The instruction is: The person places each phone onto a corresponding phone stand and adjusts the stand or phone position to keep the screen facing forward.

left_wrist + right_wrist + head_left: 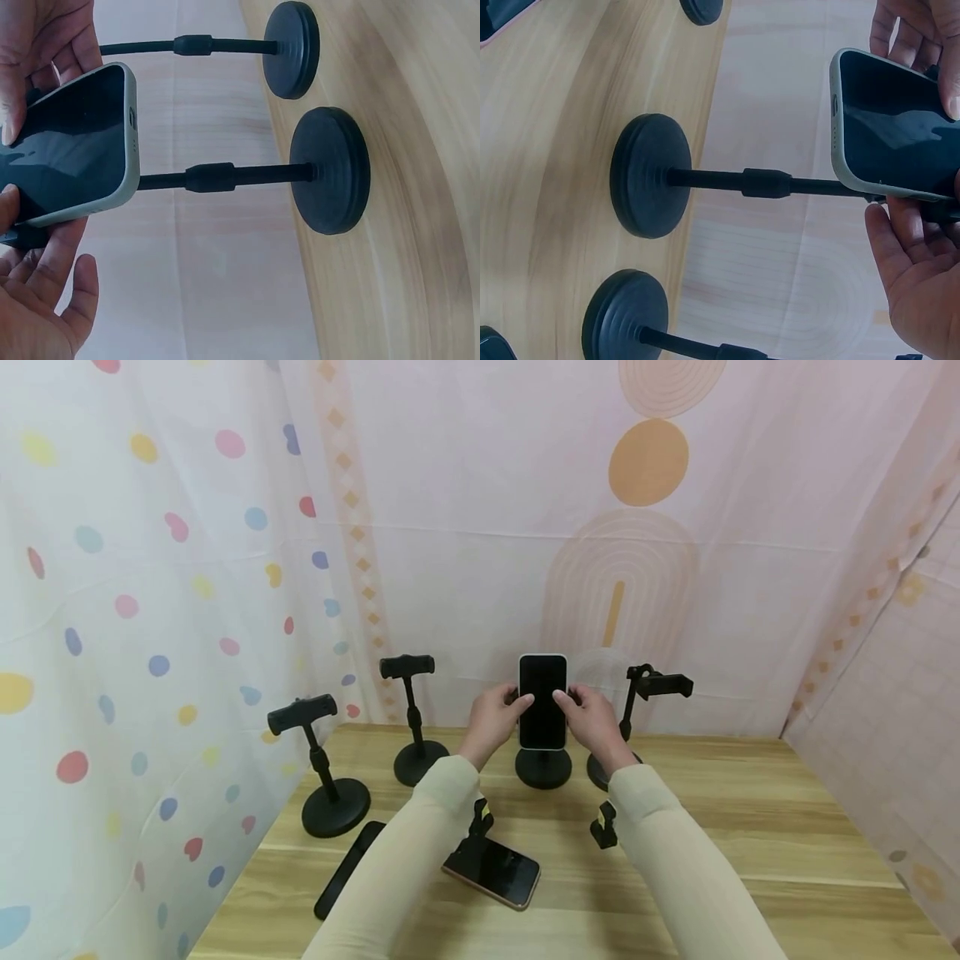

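A phone (543, 702) with a pale rim and dark screen stands upright at the head of a black phone stand (543, 770). My left hand (495, 717) grips its left edge, thumb on the screen. On the opposite edge, my right hand (592, 720) holds it the same way. Black parts of the stand's clamp (26, 237) show beside the phone in the left wrist view; the phone hides most of the clamp. Below the phone, the stand's pole (766, 183) runs to its round base (651, 176).
Two black stands (335, 806) (420, 762) stand at left with bare holders. Another stand (660, 684) is behind my right arm. Two phones (495, 870) (347, 870) lie on the wooden table (750, 827), one partly under my left sleeve. Patterned curtains (465, 527) hang behind.
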